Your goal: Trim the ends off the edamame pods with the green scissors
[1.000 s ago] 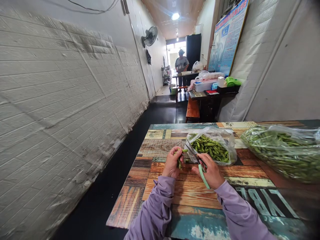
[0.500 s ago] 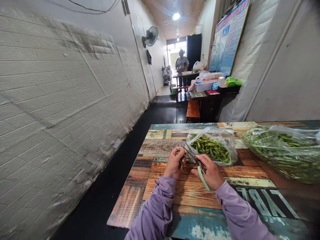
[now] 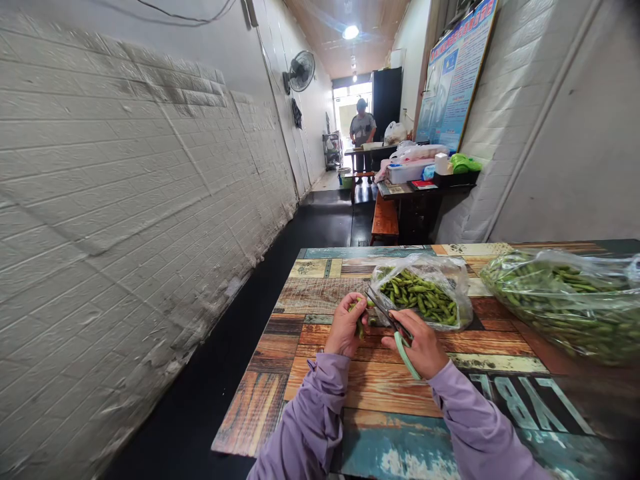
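My left hand (image 3: 346,327) is closed on green edamame pods (image 3: 360,325), partly hidden by the fingers. In my right hand (image 3: 419,341) is a pair of scissors (image 3: 404,353) with pale green handles. Their dark blades point up and left, close to the fingertips of my left hand. Just beyond both hands lies an open clear plastic bag (image 3: 459,293) holding many green pods (image 3: 420,297). Whether the blades touch a pod I cannot make out.
A larger clear bag of pods (image 3: 565,300) rests at the right of the patchwork wooden table (image 3: 380,387). Farther back are a side table with boxes and bags (image 3: 410,172), an orange bench (image 3: 385,219) and a person standing (image 3: 363,127). A white brick-patterned wall (image 3: 125,200) runs along the left.
The view has shifted very slightly. Scissor blades look a little farther apart from my left fingertips; both hands keep nearly the same place and grip.
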Demonstrator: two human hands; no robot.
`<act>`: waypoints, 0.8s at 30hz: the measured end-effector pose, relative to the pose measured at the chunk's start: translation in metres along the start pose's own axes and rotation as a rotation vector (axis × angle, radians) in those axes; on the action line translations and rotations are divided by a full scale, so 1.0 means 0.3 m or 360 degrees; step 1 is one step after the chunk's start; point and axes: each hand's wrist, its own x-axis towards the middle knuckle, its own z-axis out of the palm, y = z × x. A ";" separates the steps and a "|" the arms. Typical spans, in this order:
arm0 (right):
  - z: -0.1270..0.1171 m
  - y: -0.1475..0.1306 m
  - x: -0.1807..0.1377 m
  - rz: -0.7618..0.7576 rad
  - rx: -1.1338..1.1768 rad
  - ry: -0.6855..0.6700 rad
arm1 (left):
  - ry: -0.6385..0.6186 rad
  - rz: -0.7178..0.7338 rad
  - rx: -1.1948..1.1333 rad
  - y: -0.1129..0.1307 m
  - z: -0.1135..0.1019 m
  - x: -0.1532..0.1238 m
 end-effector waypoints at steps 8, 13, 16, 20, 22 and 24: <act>0.007 0.006 0.001 -0.0080 -0.0039 0.0035 | -0.0002 -0.0031 -0.0029 0.002 -0.001 0.002; 0.010 0.015 0.002 -0.0010 -0.0046 0.0139 | 0.0093 -0.0089 -0.0169 0.024 -0.017 0.006; -0.005 0.023 0.009 0.0130 0.0002 0.0276 | 0.0164 -0.0091 -0.0104 0.036 -0.038 0.018; -0.032 0.030 0.017 0.0274 0.0115 0.0323 | 0.0135 0.0019 0.0702 0.023 -0.060 0.036; -0.039 0.033 0.018 0.0320 0.0150 0.0340 | 0.0061 0.0204 0.1318 0.007 -0.065 0.038; -0.041 0.037 0.018 0.0358 0.0167 0.0362 | -0.0006 0.0380 0.1890 -0.011 -0.063 0.031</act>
